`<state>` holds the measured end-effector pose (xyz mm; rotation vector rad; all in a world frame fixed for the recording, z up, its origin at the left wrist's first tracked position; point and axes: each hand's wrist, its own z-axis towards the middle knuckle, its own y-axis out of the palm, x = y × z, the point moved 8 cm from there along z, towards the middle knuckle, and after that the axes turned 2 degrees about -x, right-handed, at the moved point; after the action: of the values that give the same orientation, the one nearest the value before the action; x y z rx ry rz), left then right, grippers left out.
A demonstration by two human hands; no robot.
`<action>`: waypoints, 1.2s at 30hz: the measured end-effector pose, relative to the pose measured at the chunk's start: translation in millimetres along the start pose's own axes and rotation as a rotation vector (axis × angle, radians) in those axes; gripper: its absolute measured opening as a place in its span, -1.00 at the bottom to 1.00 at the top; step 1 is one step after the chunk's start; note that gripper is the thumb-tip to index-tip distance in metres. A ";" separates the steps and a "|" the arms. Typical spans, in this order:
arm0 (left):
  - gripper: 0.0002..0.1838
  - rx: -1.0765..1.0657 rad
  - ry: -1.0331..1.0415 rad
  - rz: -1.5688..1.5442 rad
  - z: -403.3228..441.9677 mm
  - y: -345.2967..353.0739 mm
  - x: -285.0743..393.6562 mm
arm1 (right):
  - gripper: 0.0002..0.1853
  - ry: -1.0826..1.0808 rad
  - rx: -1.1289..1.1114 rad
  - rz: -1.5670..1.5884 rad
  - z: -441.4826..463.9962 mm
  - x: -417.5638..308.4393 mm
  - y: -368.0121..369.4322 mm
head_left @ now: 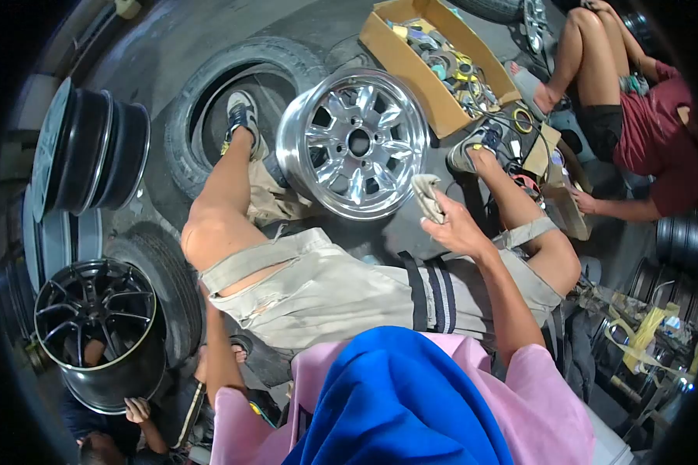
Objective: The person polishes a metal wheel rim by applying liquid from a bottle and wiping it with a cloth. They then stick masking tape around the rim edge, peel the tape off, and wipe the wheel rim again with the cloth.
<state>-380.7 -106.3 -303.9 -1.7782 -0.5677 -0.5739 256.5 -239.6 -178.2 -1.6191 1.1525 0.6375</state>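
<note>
1. Progress: your silver wheel looks bright on face and lip, reflections sharp. Surface seems far along; can't tell for sure, no dull patch readable at this angle.
2. Left over: the far side and underside of the barrel are hidden, so can't say what remains there. The cloth is off the metal, just beside the lower right rim.
3. Wheel position: between your two shoes, face tilted up toward you, near the flat tire. What it rests on: can't tell.
4. Grip, right: your right hand is pinching a folded cloth between thumb and fingers.
5. Grip, left: your left hand is hidden past your left thigh; can't tell if spread or closed.
6. Silver wheel: one. Spokes look like eight, bolt holes four, centre hole one.
7. Folded cloth: one. Beige fabric bunched by the wheel's left side: one piece, as far as readable.
8. Tires: three; the flat one, an upright tire and a cropped one at the top edge.
9. Black spoked wheel: one, with a gloved hand of another person at its rim.
10. Boxes: two; large cardboard box of tape rolls, small box by the co-worker.
11. Tape rolls: several, overlapping, no exact count.
</note>
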 end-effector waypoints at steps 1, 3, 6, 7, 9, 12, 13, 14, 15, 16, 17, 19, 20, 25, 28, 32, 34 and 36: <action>-0.65 0.055 0.057 0.010 13.9 -27.3 7.9 | -0.18 0.030 -0.039 -0.124 -0.1 13.8 5.4; -0.76 0.178 0.175 0.044 41.5 -94.8 41.6 | -0.20 0.021 -0.027 -0.166 6.4 22.0 8.9; -0.65 0.386 0.193 0.129 43.0 -180.1 190.1 | -0.38 0.079 -0.119 -0.376 21.7 35.4 30.9; -0.66 0.393 0.227 0.115 47.3 -198.1 220.9 | -0.38 0.077 -0.112 -0.366 25.5 34.3 36.8; -0.61 0.417 0.254 0.127 57.4 -218.9 269.7 | -0.42 0.086 -0.177 -0.595 31.7 30.6 58.4; -0.51 0.275 0.264 -0.013 53.4 -190.5 362.6 | -0.51 -0.070 -0.122 -0.485 41.9 5.3 82.4; -0.47 0.213 0.246 -0.053 50.6 -169.4 390.3 | -0.54 0.028 -0.232 -0.374 47.1 -9.1 90.3; -0.48 0.108 0.310 0.000 52.3 -149.2 411.9 | -0.55 -0.080 -0.346 -0.230 55.1 -19.5 104.5; -0.47 -0.021 0.370 -0.079 48.5 -123.1 430.5 | -0.53 -0.145 -0.305 -0.112 61.2 -33.6 110.1; -0.48 -0.140 0.428 -0.123 42.2 -95.3 451.5 | -0.52 -0.094 -0.338 -0.030 66.0 -29.3 117.3; -0.50 -0.266 0.398 -0.113 40.3 -71.0 457.2 | -0.50 -0.040 -0.373 0.053 69.3 -22.2 123.7; -0.49 -0.455 0.407 -0.096 28.3 -22.2 469.8 | -0.50 -0.048 -0.391 -0.004 63.6 -4.1 114.6; -0.54 -0.574 0.465 0.133 19.0 -0.5 485.0 | -0.49 -0.061 -0.410 -0.063 57.9 9.3 106.8; -0.45 -0.847 0.751 0.354 -18.6 110.4 479.8 | -0.57 -0.015 -0.201 -0.482 51.2 57.0 25.9; -0.37 -0.915 0.878 0.514 -40.8 168.7 471.3 | -0.65 0.171 -0.298 -0.025 42.7 77.0 10.4; -0.40 -0.935 0.991 0.678 -59.4 232.6 438.8 | -0.68 0.387 -0.420 0.475 3.3 84.1 -0.6; -0.40 -0.943 0.993 0.704 -64.9 251.1 424.3 | -0.69 0.379 -0.459 0.491 -2.5 86.1 -6.0; -0.40 -0.946 0.983 0.730 -67.4 266.0 412.3 | -0.74 0.395 -0.486 0.478 -11.8 71.9 -10.2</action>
<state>97.6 -202.0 -217.6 -2.0263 1.1586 -1.1539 293.4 -277.0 -229.6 -1.9442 1.8109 0.9898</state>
